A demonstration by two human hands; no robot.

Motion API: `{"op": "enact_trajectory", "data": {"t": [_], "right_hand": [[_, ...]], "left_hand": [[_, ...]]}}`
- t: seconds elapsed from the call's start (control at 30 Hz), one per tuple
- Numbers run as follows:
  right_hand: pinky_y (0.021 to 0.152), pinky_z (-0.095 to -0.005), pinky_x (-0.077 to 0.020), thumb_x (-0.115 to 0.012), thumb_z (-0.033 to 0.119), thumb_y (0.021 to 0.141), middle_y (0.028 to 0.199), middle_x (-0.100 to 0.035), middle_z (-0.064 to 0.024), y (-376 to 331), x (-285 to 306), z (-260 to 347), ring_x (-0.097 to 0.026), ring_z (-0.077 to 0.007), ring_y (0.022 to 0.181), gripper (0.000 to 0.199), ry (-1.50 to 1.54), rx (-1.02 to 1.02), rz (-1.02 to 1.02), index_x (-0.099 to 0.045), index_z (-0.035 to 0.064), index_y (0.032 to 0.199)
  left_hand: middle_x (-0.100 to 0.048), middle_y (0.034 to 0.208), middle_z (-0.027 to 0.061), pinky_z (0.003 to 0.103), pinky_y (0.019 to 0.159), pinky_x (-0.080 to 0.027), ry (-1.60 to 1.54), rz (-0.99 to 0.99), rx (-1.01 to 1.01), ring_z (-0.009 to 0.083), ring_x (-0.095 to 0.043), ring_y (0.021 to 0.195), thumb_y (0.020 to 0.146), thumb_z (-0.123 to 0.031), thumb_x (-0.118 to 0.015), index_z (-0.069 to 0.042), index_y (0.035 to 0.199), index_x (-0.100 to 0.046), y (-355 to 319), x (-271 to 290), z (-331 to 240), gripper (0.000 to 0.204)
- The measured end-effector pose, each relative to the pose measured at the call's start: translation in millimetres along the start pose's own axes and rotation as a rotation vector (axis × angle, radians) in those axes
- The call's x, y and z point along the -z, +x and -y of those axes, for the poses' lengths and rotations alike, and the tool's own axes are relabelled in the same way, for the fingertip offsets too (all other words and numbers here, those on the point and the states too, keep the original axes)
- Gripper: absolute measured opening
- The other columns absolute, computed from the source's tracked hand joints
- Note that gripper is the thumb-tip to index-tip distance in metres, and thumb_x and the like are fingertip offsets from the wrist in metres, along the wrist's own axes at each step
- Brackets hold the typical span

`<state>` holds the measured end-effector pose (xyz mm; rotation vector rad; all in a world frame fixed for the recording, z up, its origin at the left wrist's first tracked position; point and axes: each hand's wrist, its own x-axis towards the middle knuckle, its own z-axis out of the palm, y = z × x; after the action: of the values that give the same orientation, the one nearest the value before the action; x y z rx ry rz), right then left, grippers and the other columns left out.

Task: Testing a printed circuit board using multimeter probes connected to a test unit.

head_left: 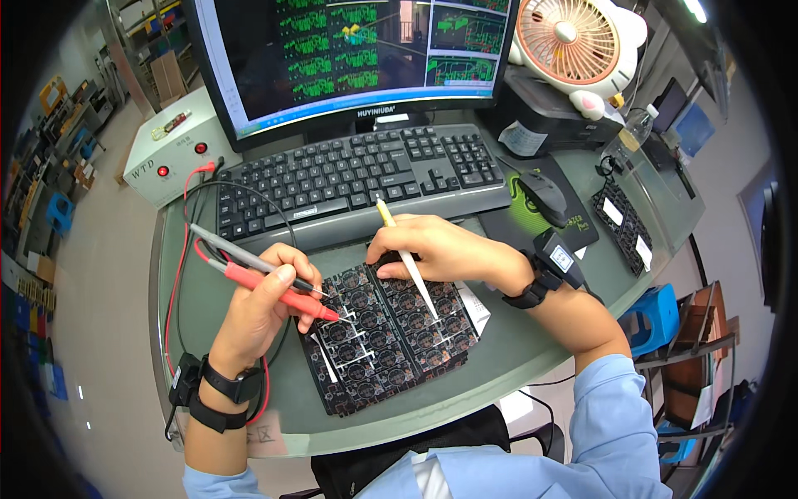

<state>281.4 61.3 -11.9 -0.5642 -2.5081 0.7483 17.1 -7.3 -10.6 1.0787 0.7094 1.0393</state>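
My left hand [264,309] is closed around two test probes, a red probe [278,291] and a grey-black probe [237,251]. Their metal tips are at the upper left part of a black circuit board panel [378,366]; whether both touch it I cannot tell. The panel lies on top of a stack of similar panels, with round component patterns and white marks. A slim white stick [413,273] with a yellow end is pinched in my right hand [449,252], its tapered end pointing down over the panel's right half. Fingers of that hand rest near the panel's far edge.
Beyond the panels stands a black keyboard [357,179], with a monitor [357,62] behind it. A white box with red jacks [179,150] sits at left, joined to the probe leads. At right are a mouse [542,198], a printer [553,116], a fan [573,41] and another board [622,220].
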Motion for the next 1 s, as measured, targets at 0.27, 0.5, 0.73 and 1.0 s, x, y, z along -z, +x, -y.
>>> {"op": "enact_trajectory", "data": {"t": [0.27, 0.5, 0.73, 1.0], "right_hand": [[0.076, -0.0376, -0.0433, -0.072, 0.023, 0.082, 0.089, -0.065, -0.0053, -28, 40, 13, -0.060, -0.0279, 0.086, 0.021, -0.291, 0.025, -0.140, -0.065, 0.0103, 0.097], [0.086, -0.0323, -0.0495, -0.059, 0.005, 0.093, 0.104, -0.070, -0.0112, -114, 93, -19, -0.066, -0.0211, 0.097, 0.009, -0.311, -0.498, -0.538, -0.063, 0.0001, 0.099], [0.100, -0.0334, -0.0428, -0.061, 0.003, 0.090, 0.122, -0.064, -0.0170, -185, 107, -68, -0.059, -0.0240, 0.115, 0.021, -0.481, -0.579, -0.710, -0.056, -0.0006, 0.110], [0.106, -0.0362, -0.0385, -0.066, 0.005, 0.085, 0.131, -0.057, -0.0180, -178, 91, -75, -0.054, -0.0262, 0.122, 0.036, -0.338, -0.616, -0.650, -0.054, 0.0000, 0.119]], "left_hand": [[-0.051, 0.083, 0.0091, 0.022, 0.045, -0.043, 0.061, -0.029, 0.067, 0.0121, -0.054, 0.056, 0.095, -0.030, -0.053, -0.003, 0.092, -0.049, 1, 8, 2, 0.027], [-0.057, 0.069, 0.0027, 0.019, 0.049, -0.042, 0.241, 0.019, 0.173, 0.0058, -0.054, 0.058, 0.093, -0.026, -0.059, -0.002, 0.093, -0.056, -4, -2, -6, 0.024], [-0.059, 0.087, 0.0026, 0.020, 0.056, -0.044, 0.195, 0.065, 0.222, 0.0050, -0.055, 0.069, 0.090, -0.019, -0.065, -0.003, 0.098, -0.056, -2, -3, -6, 0.020], [-0.058, 0.092, 0.0023, 0.024, 0.070, -0.044, 0.229, 0.085, 0.184, 0.0060, -0.052, 0.080, 0.083, -0.008, -0.070, -0.005, 0.098, -0.054, -4, -3, 6, 0.023]]}}
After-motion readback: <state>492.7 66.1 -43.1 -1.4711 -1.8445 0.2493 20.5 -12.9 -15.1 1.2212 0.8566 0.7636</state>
